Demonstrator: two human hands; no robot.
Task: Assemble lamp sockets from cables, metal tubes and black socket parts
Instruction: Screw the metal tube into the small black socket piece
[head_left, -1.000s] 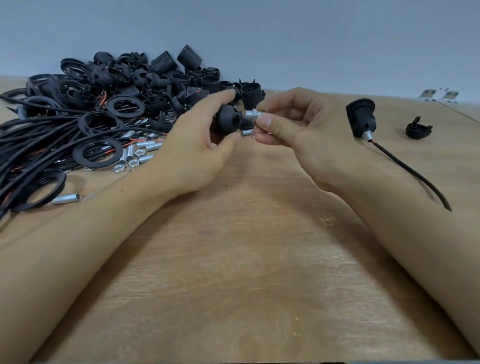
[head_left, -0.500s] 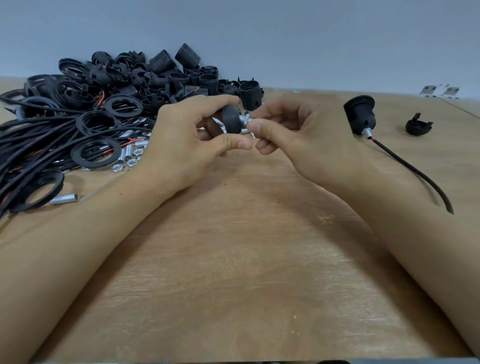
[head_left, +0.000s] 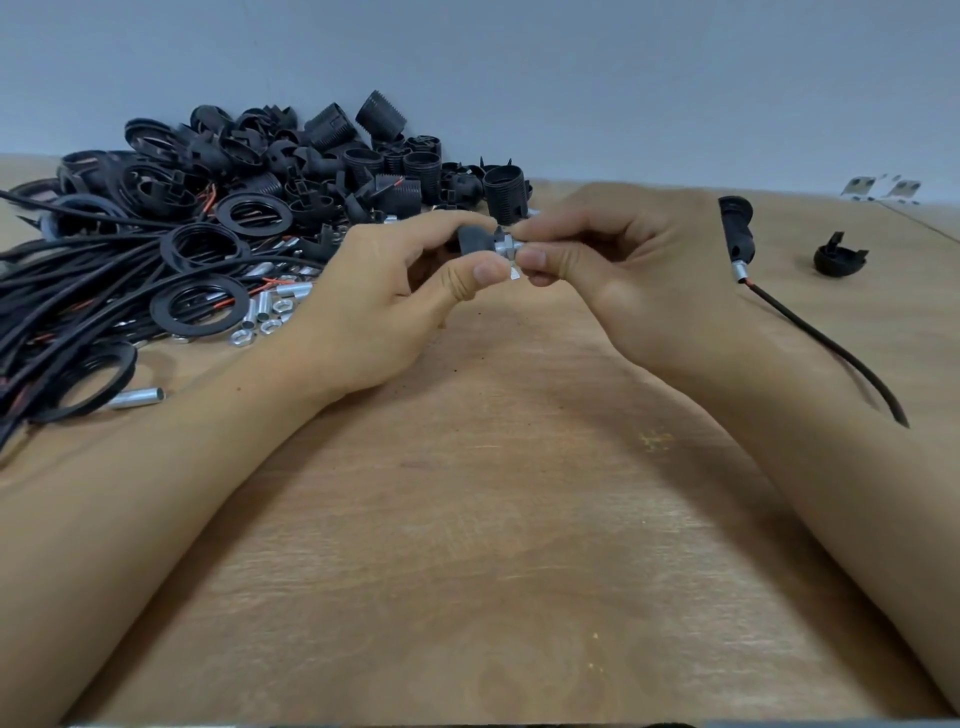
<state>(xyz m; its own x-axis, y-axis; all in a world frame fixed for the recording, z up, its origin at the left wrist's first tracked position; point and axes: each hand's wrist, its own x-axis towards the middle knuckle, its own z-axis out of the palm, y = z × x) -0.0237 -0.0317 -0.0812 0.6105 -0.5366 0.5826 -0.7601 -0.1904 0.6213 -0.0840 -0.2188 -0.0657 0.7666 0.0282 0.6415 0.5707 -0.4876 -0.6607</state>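
My left hand (head_left: 384, 301) grips a black socket cap (head_left: 475, 240) between thumb and fingers, above the middle of the wooden table (head_left: 493, 545). A short silver metal tube (head_left: 506, 248) sticks out of the cap toward the right. My right hand (head_left: 613, 270) pinches that tube with thumb and forefinger. The two hands meet fingertip to fingertip, and most of the cap is hidden by them.
A heap of black socket parts (head_left: 311, 156), flat black rings (head_left: 200, 306) and black cables (head_left: 62, 291) fills the left back. Loose metal tubes and nuts (head_left: 265, 312) lie beside it. An assembled socket on a cable (head_left: 736, 234) and a lone cap (head_left: 837, 257) lie at right.
Both hands have stayed together at the same spot while the cap and tube turned between the fingers. My left thumb now lies closer under the tube.
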